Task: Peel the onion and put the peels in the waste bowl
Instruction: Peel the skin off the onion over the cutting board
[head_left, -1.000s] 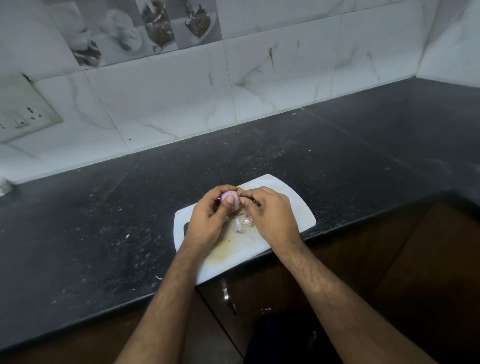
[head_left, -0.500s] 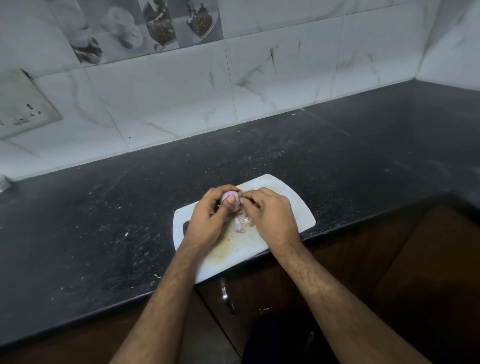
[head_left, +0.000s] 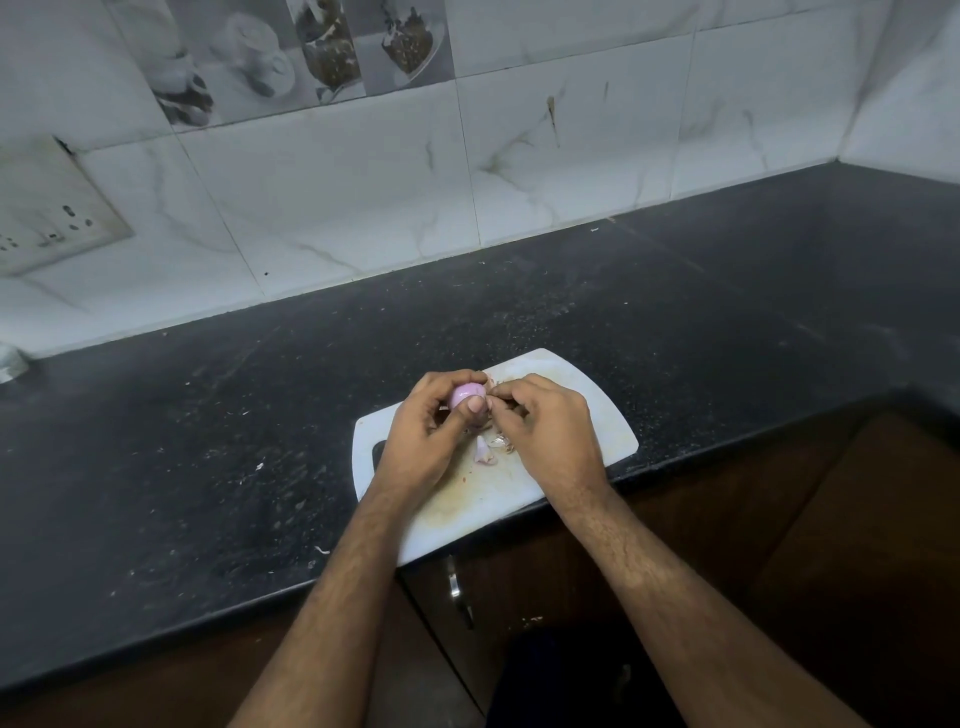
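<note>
A small pale purple onion is held just above the white cutting board. My left hand grips it, fingers curled round it and the thumb pressed on its front. My right hand meets it from the right, its fingertips pinching at the onion's right side where a bit of skin shows. Loose onion peels lie on the board under my hands. No waste bowl is in view.
The board lies at the front edge of a black speckled countertop backed by a marble-tiled wall. A switch plate is on the wall at the left. Brown cabinet doors with a metal handle are below the counter.
Both hands stay together at the onion with only small finger movements. The onion has turned slightly in my left hand.
</note>
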